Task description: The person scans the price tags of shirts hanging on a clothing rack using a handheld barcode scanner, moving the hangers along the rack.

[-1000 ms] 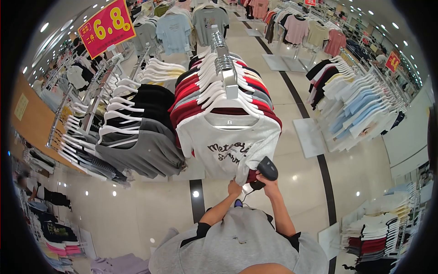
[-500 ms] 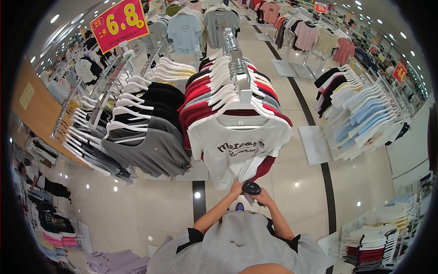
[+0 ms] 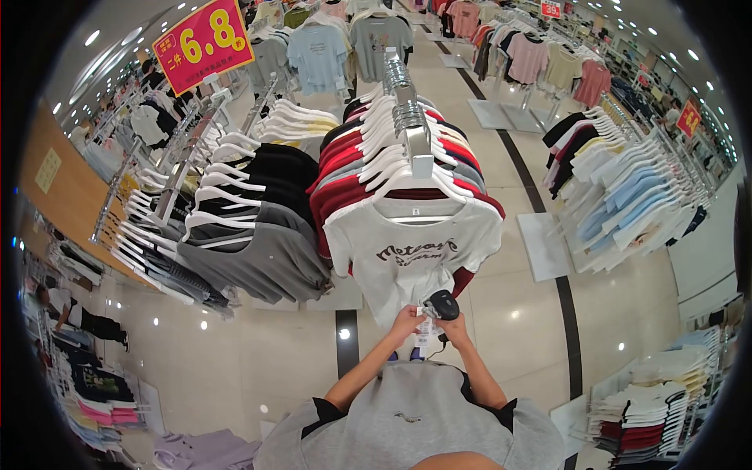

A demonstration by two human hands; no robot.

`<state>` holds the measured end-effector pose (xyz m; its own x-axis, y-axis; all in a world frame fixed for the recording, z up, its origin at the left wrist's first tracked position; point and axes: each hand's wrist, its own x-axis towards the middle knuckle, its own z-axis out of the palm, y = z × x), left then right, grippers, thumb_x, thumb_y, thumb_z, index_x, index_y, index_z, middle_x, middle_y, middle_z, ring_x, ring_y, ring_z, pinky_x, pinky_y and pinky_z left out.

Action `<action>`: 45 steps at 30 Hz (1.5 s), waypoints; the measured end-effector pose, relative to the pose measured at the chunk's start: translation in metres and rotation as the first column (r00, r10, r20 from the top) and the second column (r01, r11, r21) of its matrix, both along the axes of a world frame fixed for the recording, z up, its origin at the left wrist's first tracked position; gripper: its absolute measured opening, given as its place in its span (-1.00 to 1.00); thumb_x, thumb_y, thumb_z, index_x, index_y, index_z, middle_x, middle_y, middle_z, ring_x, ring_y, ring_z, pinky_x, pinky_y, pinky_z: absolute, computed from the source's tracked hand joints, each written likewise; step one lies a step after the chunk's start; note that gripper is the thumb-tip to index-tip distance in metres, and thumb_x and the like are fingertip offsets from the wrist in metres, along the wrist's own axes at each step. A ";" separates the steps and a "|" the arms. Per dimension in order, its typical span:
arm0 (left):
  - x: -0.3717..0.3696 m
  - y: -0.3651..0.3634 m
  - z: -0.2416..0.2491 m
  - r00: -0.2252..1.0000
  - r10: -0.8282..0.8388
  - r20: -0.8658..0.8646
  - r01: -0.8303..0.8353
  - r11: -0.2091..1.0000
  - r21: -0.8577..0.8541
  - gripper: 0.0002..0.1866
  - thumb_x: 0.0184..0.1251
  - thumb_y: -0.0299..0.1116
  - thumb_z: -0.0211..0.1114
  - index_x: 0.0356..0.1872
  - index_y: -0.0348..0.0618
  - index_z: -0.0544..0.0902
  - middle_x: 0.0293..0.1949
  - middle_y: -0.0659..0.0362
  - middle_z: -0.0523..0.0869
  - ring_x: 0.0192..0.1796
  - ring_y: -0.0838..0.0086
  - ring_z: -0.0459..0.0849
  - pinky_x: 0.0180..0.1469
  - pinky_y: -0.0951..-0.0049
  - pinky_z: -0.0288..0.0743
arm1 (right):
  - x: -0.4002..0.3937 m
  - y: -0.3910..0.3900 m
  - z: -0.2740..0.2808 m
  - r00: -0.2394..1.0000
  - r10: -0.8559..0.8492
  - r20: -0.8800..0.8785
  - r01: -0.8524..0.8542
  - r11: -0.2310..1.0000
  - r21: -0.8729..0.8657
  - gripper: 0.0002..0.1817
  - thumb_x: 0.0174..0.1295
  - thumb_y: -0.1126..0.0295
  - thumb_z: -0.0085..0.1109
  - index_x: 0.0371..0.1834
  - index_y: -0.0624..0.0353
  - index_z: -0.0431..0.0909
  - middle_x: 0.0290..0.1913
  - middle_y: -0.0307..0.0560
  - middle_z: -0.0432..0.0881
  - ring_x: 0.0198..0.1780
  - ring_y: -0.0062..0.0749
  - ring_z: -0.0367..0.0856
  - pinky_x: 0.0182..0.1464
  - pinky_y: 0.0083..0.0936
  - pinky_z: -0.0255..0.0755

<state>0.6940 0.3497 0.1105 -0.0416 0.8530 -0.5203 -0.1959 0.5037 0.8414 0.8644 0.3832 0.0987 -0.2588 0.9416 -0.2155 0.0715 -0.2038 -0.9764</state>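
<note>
A white T-shirt (image 3: 392, 266) with dark lettering hangs on a white hanger at the front of the middle rack, its lower hem pulled toward me. My left hand (image 3: 407, 321) is closed in a pinch on a white paper tag (image 3: 424, 338) beside the hem. In my right hand (image 3: 453, 324) is a black rounded handheld device that looks like a barcode scanner (image 3: 443, 305), held close beside the tag. A thin dark cord hangs below that hand. Dark red shirts (image 3: 462, 280) show behind the white one.
Grey and black tops (image 3: 258, 251) hang on the rack to the left, under a red price sign (image 3: 205, 45). Another clothes rack (image 3: 627, 196) stands at the right, with a white base plate (image 3: 546, 247). At far left is another person (image 3: 74, 309).
Both hands have risen slightly, the right one with the scanner moving a little right. The white tag now shows clearly between the hands, and the shirt's hem is bunched.
</note>
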 end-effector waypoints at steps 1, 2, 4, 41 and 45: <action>0.002 -0.003 0.001 1.000 0.003 0.000 -0.003 1.000 -0.002 -0.78 0.34 -0.28 0.20 -0.11 -0.18 0.53 -0.26 0.21 0.64 -0.31 0.54 0.61 -0.32 0.52 0.55 | -0.002 0.000 0.000 0.999 -0.028 -0.035 0.026 0.998 -0.053 -0.73 -0.10 0.62 0.33 -0.25 0.28 0.61 -0.37 -0.23 0.62 -0.37 -0.55 0.52 -0.26 -0.53 0.44; 0.005 -0.006 0.002 0.997 -0.043 -0.057 0.044 0.999 0.007 -0.76 0.33 -0.27 0.21 -0.10 -0.18 0.52 -0.27 0.20 0.65 -0.31 0.55 0.62 -0.32 0.54 0.55 | -0.002 0.000 0.000 0.999 -0.025 -0.036 0.023 0.998 -0.054 -0.73 -0.10 0.62 0.33 -0.25 0.28 0.61 -0.37 -0.23 0.62 -0.37 -0.55 0.52 -0.26 -0.53 0.44; 0.005 -0.010 0.000 0.989 -0.090 -0.114 0.092 0.996 0.014 -0.75 0.33 -0.27 0.22 -0.09 -0.19 0.51 -0.27 0.20 0.65 -0.31 0.56 0.62 -0.31 0.56 0.55 | -0.003 0.000 0.001 1.000 -0.014 0.003 0.015 0.999 -0.034 -0.76 -0.07 0.61 0.32 -0.27 0.27 0.62 -0.40 -0.25 0.60 -0.38 -0.56 0.51 -0.27 -0.54 0.43; -0.029 0.021 0.051 0.807 0.287 0.516 -0.382 0.920 0.086 -0.55 0.52 -0.04 -0.16 0.01 -0.21 0.52 -0.44 0.25 0.57 -0.49 0.57 0.55 -0.44 0.54 0.45 | -0.012 -0.017 0.097 0.944 0.278 0.178 -0.278 0.960 -0.026 -0.81 0.01 0.39 0.35 -0.51 0.27 0.56 -0.64 -0.24 0.52 -0.61 -0.62 0.45 -0.52 -0.58 0.32; -0.026 0.026 0.056 0.873 0.282 0.398 -0.365 0.919 0.148 -0.55 0.53 -0.05 -0.14 0.05 -0.22 0.51 -0.38 0.24 0.60 -0.40 0.57 0.58 -0.32 0.55 0.48 | -0.022 -0.021 0.089 0.937 0.284 0.205 -0.301 0.952 0.058 -0.77 -0.01 0.36 0.36 -0.50 0.32 0.56 -0.65 -0.20 0.53 -0.60 -0.59 0.47 -0.50 -0.55 0.35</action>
<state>0.6681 0.3755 0.1669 -0.1789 0.9151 -0.3612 -0.6277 0.1766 0.7582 0.8428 0.3620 0.1876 -0.4875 0.8477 -0.2090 0.3028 -0.0604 -0.9511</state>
